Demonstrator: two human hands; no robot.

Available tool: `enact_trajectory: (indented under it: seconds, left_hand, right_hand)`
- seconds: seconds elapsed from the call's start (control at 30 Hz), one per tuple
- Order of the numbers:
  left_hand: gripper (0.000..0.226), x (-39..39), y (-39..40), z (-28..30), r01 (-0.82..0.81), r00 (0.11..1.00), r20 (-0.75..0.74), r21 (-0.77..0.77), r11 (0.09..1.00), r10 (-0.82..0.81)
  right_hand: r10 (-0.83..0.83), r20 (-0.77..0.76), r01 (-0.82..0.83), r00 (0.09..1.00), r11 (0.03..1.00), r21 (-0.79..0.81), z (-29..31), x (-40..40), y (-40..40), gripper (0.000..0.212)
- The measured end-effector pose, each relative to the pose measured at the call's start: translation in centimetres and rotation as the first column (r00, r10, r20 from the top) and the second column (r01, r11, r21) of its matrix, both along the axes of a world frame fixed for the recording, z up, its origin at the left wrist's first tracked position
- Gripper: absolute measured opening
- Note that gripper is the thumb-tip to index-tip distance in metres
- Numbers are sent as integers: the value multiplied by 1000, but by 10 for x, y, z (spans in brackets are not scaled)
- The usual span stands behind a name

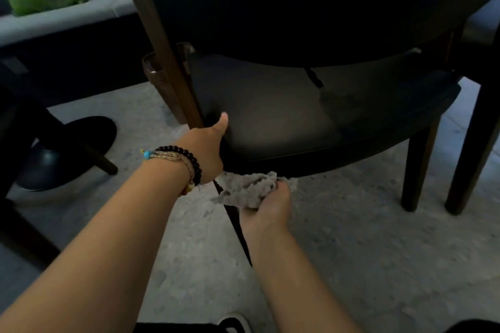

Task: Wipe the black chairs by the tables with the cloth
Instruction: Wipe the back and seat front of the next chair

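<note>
Grey cloth is bunched in the curled fingers of the right hand, pressed against the thin dark leg just beneath the black chair seat edge. Beside it, the left hand grips the seat's near corner, thumb up on the cushion, its other fingers hidden underneath; beaded bracelets circle that wrist.

The black padded chair with dark wooden legs stands upright, its seat edge gripped by the left hand. A crumpled grey cloth is bunched in the right hand, just beneath that seat's front edge.
</note>
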State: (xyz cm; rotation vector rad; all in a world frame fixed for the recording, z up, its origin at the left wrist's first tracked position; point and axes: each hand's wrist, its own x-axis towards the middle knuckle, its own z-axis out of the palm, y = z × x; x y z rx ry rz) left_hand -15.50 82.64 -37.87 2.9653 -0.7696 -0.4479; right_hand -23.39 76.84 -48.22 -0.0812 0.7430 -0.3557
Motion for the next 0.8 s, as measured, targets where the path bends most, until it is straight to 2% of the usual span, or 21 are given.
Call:
enact_trajectory:
  seconds: [0.13, 0.3, 0.4, 0.47, 0.5, 0.53, 0.57, 0.6, 0.63, 0.67, 0.73, 0.8]
  left_hand:
    - [86, -1, 6, 0, 53, 999, -3, 41, 998, -53]
    - [78, -5, -6, 0, 149, 983, 70, 239, 960, -170]
    - [78, -10, -17, -6, 166, 966, 131, 345, 924, -223]
    - [79, -11, -20, -11, 161, 960, 154, 374, 913, -232]
    - [80, -12, -22, -13, 152, 961, 158, 377, 914, -225]
    - [81, -13, -22, -15, 146, 963, 159, 377, 915, -219]
    - [84, -14, -22, -18, 142, 964, 158, 375, 916, -214]
    - [86, -17, -22, -20, 136, 966, 157, 370, 919, -206]
    - [88, -19, -22, -22, 126, 969, 154, 363, 923, -193]
    - [90, -22, -21, -24, 115, 973, 150, 354, 928, -177]
    - [93, -25, -21, -26, 99, 979, 138, 332, 938, -152]
    - [96, -24, -19, -25, 103, 981, 129, 308, 946, -148]
  right_hand:
    - [138, 5, -138, 990, 990, 34, 17, 8, -9, 52]
    - [212, -2, -212, 977, 977, 32, 31, -7, -51, 42]
    - [105, -70, -112, 992, 987, -113, 30, -34, -84, 37]
    - [-111, -185, 37, 976, 932, -360, 30, -51, -105, 28]
    - [-281, -216, 118, 935, 821, -559, 31, -59, -116, 29]
    - [-445, -204, 134, 872, 617, -775, 32, -65, -126, 36]
    - [-541, -153, 51, 827, 343, -938, 31, -66, -134, 43]
    - [-555, -139, -123, 820, 65, -990, 29, -65, -140, 47]
    - [-529, -192, -323, 827, -168, -931, 25, -60, -142, 49]
    - [-509, -285, -487, 812, -324, -811, 20, -55, -141, 50]
    - [-494, -414, -633, 765, -453, -628, 15, -48, -131, 50]
    - [-413, -419, -588, 809, -590, -554, 16, -47, -112, 50]
